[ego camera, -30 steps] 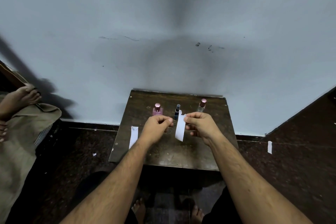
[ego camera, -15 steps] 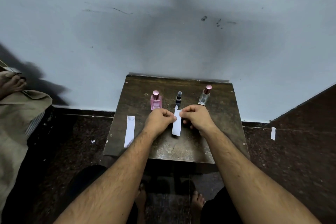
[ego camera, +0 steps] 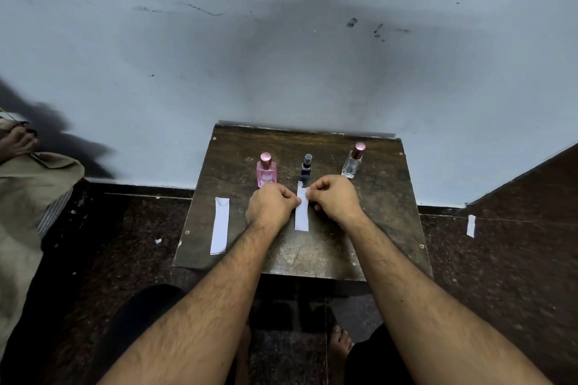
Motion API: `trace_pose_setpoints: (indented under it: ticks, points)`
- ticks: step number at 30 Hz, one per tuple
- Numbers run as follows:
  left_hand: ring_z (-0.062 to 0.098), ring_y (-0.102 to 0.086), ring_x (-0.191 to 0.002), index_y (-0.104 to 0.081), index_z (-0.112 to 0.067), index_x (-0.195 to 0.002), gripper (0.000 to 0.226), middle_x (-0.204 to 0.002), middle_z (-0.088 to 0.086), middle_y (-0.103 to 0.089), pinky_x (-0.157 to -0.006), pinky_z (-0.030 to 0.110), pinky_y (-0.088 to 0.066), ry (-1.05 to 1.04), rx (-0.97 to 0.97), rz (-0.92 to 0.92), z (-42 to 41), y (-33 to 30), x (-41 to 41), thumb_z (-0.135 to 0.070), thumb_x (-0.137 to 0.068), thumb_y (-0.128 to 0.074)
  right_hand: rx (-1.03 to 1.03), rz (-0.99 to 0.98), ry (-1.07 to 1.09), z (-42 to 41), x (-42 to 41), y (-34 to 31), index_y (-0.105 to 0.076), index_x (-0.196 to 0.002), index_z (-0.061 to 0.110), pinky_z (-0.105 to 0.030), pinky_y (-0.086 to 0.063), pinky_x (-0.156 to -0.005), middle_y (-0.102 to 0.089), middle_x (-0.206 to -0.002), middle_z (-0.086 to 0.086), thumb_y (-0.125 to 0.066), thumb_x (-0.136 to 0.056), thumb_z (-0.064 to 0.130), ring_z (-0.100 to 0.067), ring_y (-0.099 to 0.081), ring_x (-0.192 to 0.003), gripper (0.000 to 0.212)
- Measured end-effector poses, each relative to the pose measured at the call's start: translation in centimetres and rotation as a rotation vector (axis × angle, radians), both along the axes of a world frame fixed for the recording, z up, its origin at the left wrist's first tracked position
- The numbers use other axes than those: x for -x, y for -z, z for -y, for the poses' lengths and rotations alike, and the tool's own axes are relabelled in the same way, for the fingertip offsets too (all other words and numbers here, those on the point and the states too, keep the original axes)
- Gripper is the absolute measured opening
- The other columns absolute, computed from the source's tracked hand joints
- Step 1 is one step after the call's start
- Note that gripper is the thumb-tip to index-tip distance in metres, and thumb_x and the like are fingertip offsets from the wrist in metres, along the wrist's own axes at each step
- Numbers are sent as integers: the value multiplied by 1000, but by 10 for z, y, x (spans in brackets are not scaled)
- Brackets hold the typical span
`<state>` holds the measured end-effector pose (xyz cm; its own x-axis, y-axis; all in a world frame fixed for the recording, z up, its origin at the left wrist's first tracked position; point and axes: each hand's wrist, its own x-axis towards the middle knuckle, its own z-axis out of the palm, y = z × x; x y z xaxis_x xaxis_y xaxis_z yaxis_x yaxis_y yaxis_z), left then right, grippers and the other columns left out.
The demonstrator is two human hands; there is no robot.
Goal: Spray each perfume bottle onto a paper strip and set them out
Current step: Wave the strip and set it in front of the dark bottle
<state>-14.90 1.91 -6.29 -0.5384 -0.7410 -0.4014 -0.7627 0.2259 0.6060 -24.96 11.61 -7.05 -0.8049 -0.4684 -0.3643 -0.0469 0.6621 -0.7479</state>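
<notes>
Bare table nearside; three bottles (upright) beyond fingers

Dim, cool light. Broad soft shadow on the wall above the table. Wide-angle bending at edges; left margin smeared, centre sharp.

This looks like a plain room in a home. A small, worn wooden surface stands against a scuffed pale blue wall, on a dark speckled stone floor with scraps of paper lying on it. The person's bare feet show below, and another person's bare foot rests on rumpled beige cloth at the left.
</notes>
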Motion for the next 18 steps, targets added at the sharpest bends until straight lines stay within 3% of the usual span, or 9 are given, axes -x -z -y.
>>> trace_pose_setpoints:
  ticks: [8, 12, 15, 18]
  points:
    - [14, -62, -88, -73, -29, -81, 13, -91, -9, -71, -70, 27, -46, -4, 63, 38, -5, -1, 3, -42, -81, -72, -4, -46, 3, -3, 4, -6, -68, -68, 23, -28, -50, -57, -68, -60, 5, -76, -80, 20, -7, -62, -52, 15]
    - [14, -62, -89, -72, -30, -81, 12, -92, -10, -71, -72, 27, -45, -13, 79, 56, -7, -2, 6, -42, -81, -72, 26, -128, 36, -3, 10, -13, -66, -75, 27, -33, -58, -76, -71, -74, 7, -74, -82, 19, -12, -69, -69, 13]
    - [13, -57, -84, -73, -30, -82, 12, -89, -10, -68, -70, 28, -43, -20, 75, 57, -6, -3, 6, -41, -81, -72, 81, -190, 36, 0, 13, -19, -67, -90, 27, -34, -56, -81, -69, -80, 8, -72, -83, 17, -13, -68, -77, 13]
    - [11, -55, -81, -74, -29, -83, 11, -89, -10, -68, -69, 28, -43, -20, 64, 59, -6, -2, 5, -40, -81, -73, 92, -213, -11, 4, 15, -27, -64, -112, 22, -30, -54, -77, -68, -80, 8, -69, -85, 15, -10, -65, -78, 28]
